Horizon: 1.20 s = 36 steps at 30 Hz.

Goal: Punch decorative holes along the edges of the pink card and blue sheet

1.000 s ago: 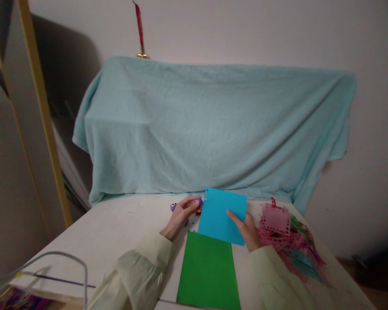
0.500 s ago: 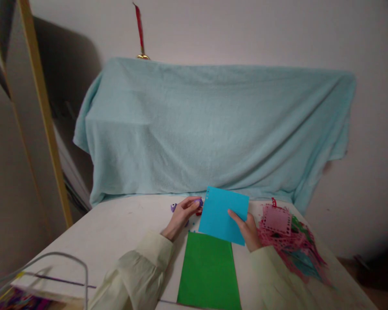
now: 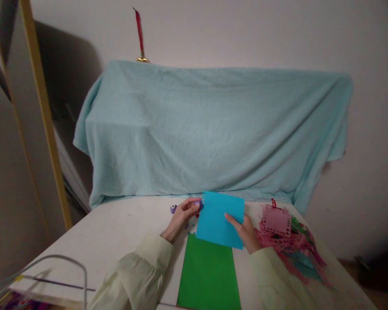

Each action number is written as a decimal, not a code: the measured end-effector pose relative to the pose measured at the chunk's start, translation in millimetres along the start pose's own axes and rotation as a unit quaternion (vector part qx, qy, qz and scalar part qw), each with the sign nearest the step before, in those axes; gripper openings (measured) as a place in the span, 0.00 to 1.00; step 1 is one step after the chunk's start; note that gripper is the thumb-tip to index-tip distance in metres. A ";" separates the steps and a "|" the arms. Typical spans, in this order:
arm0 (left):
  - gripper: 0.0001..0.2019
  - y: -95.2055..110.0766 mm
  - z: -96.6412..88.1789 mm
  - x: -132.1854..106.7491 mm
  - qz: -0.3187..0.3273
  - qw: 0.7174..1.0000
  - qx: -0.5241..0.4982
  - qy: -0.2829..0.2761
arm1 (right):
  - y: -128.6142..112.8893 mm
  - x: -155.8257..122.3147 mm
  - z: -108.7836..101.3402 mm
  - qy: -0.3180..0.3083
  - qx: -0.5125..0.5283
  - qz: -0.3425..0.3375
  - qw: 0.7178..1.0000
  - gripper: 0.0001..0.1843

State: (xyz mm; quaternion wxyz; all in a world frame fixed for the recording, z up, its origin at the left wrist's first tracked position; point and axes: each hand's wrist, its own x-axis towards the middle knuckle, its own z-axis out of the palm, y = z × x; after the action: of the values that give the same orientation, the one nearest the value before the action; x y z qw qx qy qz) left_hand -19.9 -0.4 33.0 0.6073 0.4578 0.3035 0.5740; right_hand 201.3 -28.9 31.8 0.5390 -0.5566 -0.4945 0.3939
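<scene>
Head view: the right hand (image 3: pixel 245 232) is gripping a bright blue sheet of paper (image 3: pixel 220 219), with the thumb lying on its face and the fingers tucked behind its right edge. The sheet is a plain, smooth rectangle, held tilted just above the table (image 3: pixel 116 232) between the two hands. The left hand (image 3: pixel 181 217) is closing its fingers around a small purple punch (image 3: pixel 198 204) and is pressing it against the sheet's upper left corner. Most of the punch is hiding under the fingers. Just beyond the left hand a second small purple piece (image 3: pixel 173 209) is lying on the table. Below both hands, between the pale sleeves, a green sheet (image 3: pixel 208 275) is lying flat, its top edge sitting under the blue one. To the right of the right hand a heap of pink and teal paper scraps (image 3: pixel 284 234) is spreading over the table. Beyond the hands a light blue blanket (image 3: pixel 213 129) is hanging.
</scene>
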 end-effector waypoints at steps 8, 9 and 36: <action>0.22 -1.5 -1.5 0.6 -0.017 1.000 -0.006 0.001 | 1.3 -0.1 -0.1 -0.009 0.016 0.010 1.000 0.22; 0.23 -2.2 -2.1 1.1 -0.017 1.000 -0.007 0.002 | 1.7 -0.1 0.1 -0.007 0.016 0.010 1.000 0.23; 0.21 -7.1 -2.8 2.3 -0.020 1.000 0.022 -0.011 | 6.0 0.1 0.1 -0.022 -0.010 0.003 1.000 0.22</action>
State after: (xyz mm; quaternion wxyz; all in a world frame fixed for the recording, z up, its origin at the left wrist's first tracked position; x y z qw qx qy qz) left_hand -19.0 2.9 25.9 0.6116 0.4710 0.3184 0.5502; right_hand 202.0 -28.3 25.9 0.5214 -0.5545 -0.5084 0.4027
